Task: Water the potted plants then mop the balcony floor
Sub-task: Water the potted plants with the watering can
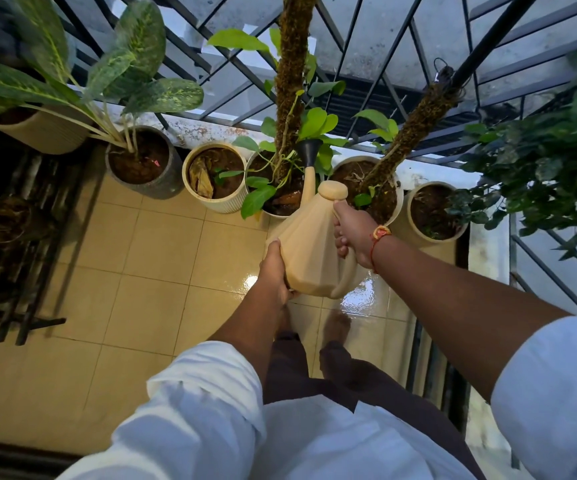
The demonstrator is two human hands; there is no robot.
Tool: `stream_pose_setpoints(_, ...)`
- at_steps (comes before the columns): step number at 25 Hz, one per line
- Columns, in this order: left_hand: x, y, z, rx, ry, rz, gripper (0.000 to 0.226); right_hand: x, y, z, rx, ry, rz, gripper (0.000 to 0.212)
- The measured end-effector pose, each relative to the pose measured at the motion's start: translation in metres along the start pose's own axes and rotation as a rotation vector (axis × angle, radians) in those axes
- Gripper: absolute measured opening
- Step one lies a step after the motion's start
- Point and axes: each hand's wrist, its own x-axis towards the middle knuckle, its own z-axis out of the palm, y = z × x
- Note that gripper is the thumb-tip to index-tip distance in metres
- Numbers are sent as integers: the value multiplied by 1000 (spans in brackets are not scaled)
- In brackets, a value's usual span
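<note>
on a tiled balcony, we hold a beige watering can [306,244] in the air with both hands, facing the dark metal railing [366,64]. our right hand [352,233], a red thread at the wrist, has its fingers curled round the top of the can's loop handle. our left hand [275,268] cups the can's lower side, thumb against the wall, fingers tucked under the base and mostly out of sight. the can tilts forward above the floor [148,258], and its black funnel-shaped spout head [309,148] sits over the middle pot [281,211], where a moss pole [288,109] rises among green leaves. whether water is running, we cannot tell. left of it stand a ribbed cream pot [224,202] and a grey pot [162,181] with broad speckled leaves. just to the right, a second moss pole [415,123] leans out of a pale pot [397,202]. a wet sheen [363,296] lies on the tiles under the can, near our bare feet [337,323]
</note>
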Motion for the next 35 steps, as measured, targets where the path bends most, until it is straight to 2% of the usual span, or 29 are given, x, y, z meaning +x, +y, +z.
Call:
stream_pose_setpoints(2,11,-6,-3,-7,0,0,107,-4,5,-3,-9,1,-2,35)
stream_pose_setpoints(9,35,-19,0,-50,-34,-27,110,-9,22,-13,-64,39,-98,36)
stream_pose_setpoints(11,15,-18,4,-90,-37,-15,102,-11,22,-16,-116,34,-139,36)
stream_pose_setpoints(14,-23,-18,12,-143,-88,29,71,-16,21,-19,-194,29,-202,37)
stream_pose_setpoints(16,-27,-20,15,-161,-88,50,67,-22,16,-21,-210,19,-230,38)
stream_pose_setpoints(23,-60,-5,2,-168,-5,176,78,-37,-9,-8,-232,-121,-318,36)
stream_pose_setpoints(28,-72,18,-28,-215,84,253,91,-48,-31,27,-223,-206,-322,35)
stream_pose_setpoints(31,-70,37,-50,-222,91,291,89,-50,-41,56,-197,-236,-302,33)
stream_pose_setpoints(35,-46,74,-90,-226,141,280,110,-42,-53,104,-145,-255,-241,33)
